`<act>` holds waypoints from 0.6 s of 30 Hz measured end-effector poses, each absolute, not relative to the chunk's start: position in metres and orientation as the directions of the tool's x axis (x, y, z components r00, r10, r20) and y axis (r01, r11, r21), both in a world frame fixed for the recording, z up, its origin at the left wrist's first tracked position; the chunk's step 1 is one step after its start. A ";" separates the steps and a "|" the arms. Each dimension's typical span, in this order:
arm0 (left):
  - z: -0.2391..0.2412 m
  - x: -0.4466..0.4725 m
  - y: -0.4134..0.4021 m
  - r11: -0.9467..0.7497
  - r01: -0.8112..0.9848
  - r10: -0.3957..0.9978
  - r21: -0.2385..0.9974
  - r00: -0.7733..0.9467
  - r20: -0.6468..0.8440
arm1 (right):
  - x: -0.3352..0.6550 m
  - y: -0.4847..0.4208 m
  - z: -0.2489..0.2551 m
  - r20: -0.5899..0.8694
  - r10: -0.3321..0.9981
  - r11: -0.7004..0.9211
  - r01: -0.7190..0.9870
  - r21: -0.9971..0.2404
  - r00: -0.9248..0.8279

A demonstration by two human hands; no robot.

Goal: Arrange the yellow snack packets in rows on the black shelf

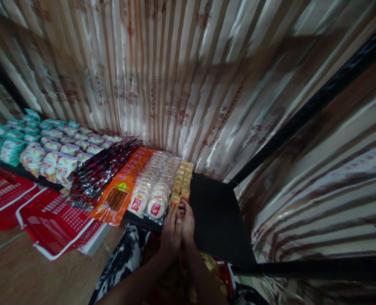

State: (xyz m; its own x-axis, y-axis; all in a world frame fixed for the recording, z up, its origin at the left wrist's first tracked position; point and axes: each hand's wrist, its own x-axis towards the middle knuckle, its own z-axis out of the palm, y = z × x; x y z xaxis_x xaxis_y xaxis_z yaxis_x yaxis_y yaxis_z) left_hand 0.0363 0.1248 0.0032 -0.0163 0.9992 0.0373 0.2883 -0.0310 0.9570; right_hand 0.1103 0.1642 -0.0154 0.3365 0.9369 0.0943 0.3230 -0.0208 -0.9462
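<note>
We have our left hand (171,228) and right hand (188,222) together at the near end of the small yellow packs (185,178) — whether they grip one, we cannot tell. The packs sit on our black shelf (219,216), beside clear-wrapped round crackers (159,188) (orange bag (121,190) farther left).

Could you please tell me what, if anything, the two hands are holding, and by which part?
It cannot be told: the left hand and right hand are at the near end of the yellow packs, but any hold is hidden.
</note>
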 end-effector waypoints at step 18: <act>-0.010 0.042 0.132 -0.021 0.249 0.997 0.968 -0.066 0.039 | 0.111 0.161 -0.034 0.315 0.910 0.114 0.569 -0.814 0.268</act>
